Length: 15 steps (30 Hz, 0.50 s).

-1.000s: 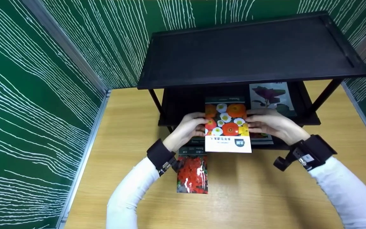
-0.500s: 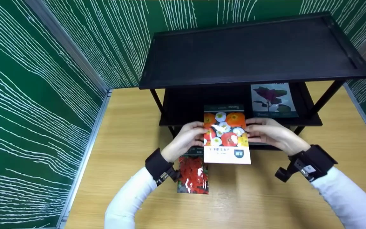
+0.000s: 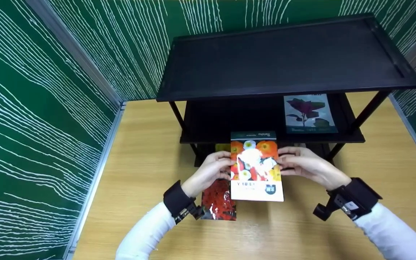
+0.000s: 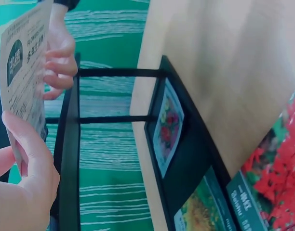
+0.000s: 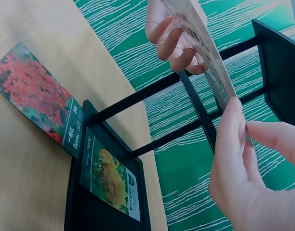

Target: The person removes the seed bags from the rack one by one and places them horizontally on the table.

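Both hands hold a flower seed packet by its two long sides, in front of the black rack. Its front shows orange, red and white poppies, with glare across the middle. My left hand pinches the left edge between thumb and fingers, and my right hand pinches the right edge. Printed text covers the back of the packet, seen in the left wrist view. Below my left hand, a red-flowered seed packet lies partly on the table; the hand hides its upper part.
On the middle shelf lies a packet with a dark red plant. The bottom shelf bears a yellow-flowered packet and another with red flowers. Green walls with white lines enclose the wooden table.
Both hands have drawn the poppy packet toward me, away from the middle shelf. Glare now covers its picture. The red-flowered packet on the table stays put.
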Available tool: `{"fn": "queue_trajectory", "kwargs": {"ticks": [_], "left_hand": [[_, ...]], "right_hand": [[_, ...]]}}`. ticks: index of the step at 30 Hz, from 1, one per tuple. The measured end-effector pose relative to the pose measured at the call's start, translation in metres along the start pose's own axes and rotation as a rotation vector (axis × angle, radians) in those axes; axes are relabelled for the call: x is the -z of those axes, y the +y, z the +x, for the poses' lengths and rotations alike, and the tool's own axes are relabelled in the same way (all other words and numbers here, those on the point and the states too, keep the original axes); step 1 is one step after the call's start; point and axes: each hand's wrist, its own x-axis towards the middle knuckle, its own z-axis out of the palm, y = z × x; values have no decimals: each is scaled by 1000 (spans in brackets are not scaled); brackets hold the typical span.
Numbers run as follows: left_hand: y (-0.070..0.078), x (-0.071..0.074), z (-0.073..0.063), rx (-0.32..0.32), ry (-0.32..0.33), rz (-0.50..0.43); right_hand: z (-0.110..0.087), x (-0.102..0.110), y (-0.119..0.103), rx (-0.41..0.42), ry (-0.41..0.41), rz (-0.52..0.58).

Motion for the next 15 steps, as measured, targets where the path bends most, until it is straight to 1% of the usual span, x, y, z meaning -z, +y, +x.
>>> {"fn": "queue_trajectory", "kwargs": {"ticks": [6,9,15], "left_hand": [[-7,2,-8,-9,-4,-20],[-10,2,-10,-18,-10,-19],[-19,3,-15,-14,-9,-30]], "right_hand": [[-3,-4,6,-4,-10,-28],[-4,-5,9,2,-30,-11],[-5,-7,18,37,-63,8]]}}
